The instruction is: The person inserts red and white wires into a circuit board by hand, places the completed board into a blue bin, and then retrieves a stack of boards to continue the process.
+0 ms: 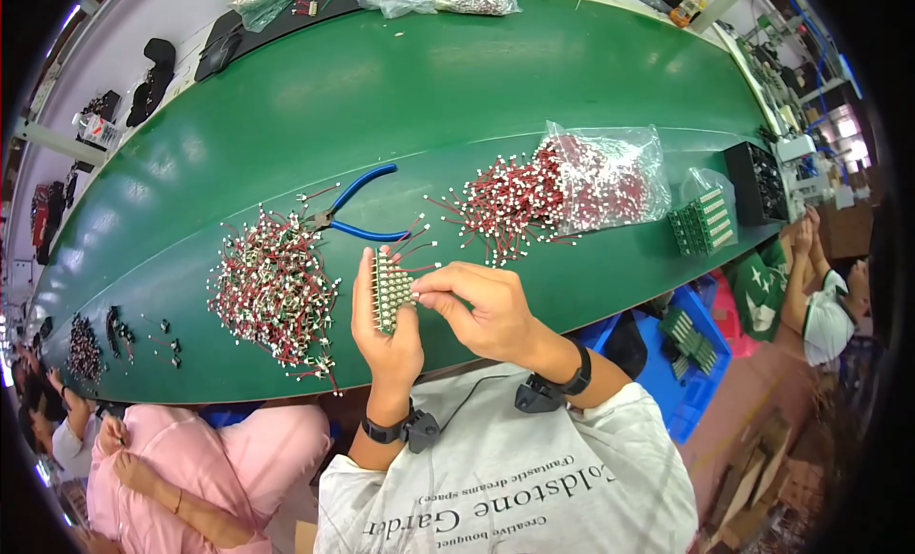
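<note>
My left hand grips a small circuit board panel with rows of pale round parts, its thumb and fingers on the edges. A few short red wires with white plugs stick out from the panel's upper end. At its right edge my right hand is closed in a pinch; what lies between the fingertips is too small to make out. A loose pile of red wires with white connectors lies left of my hands. Blue-handled pliers rest open just beyond them.
Another heap of red wired connectors spills from a clear plastic bag on the green table. At the right are stacked green boards and a black box. A blue crate stands below the edge. A person in pink sits at left.
</note>
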### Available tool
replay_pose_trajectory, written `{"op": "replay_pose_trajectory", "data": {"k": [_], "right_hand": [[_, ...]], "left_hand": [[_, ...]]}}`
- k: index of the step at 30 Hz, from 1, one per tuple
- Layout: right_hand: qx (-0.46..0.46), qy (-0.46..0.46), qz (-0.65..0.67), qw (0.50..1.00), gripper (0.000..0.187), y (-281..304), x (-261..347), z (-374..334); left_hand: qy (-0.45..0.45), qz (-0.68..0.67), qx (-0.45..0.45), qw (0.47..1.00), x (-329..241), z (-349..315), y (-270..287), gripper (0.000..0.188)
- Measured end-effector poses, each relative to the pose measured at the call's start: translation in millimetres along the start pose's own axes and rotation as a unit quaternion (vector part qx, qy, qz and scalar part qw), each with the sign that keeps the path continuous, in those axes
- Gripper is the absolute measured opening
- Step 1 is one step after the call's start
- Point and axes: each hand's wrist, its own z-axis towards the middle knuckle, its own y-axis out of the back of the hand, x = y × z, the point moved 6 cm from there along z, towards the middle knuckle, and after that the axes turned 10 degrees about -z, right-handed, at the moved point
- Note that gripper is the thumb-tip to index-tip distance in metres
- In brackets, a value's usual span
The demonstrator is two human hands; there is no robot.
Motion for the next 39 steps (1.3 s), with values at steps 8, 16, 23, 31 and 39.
{"op": "replay_pose_trajectory", "data": {"k": [8,16,23,31,39], "right_hand": [[-0.047,0.066,-0.087,0.993,0.01,-7,0,3],[-0.063,0.129,-0.196,0.97,0.016,-8,16,1],[-0.051,0.126,-0.24,0.961,0.016,-11,20,-1],[-0.043,0.115,-0.237,0.964,0.013,-12,17,-3],[-0.015,0.104,-0.175,0.979,0.01,-17,3,-13]], "left_hand": [[-0.046,0.025,0.024,0.998,-6,-7,-2,0.067],[-0.084,0.12,0.051,0.988,-16,-8,-5,0.065],[-0.1,0.146,0.066,0.982,-19,-10,-8,0.058],[-0.12,0.192,0.088,0.97,-24,-11,-8,0.062],[-0.114,0.206,0.12,0.964,-16,-19,-9,0.066]]}}
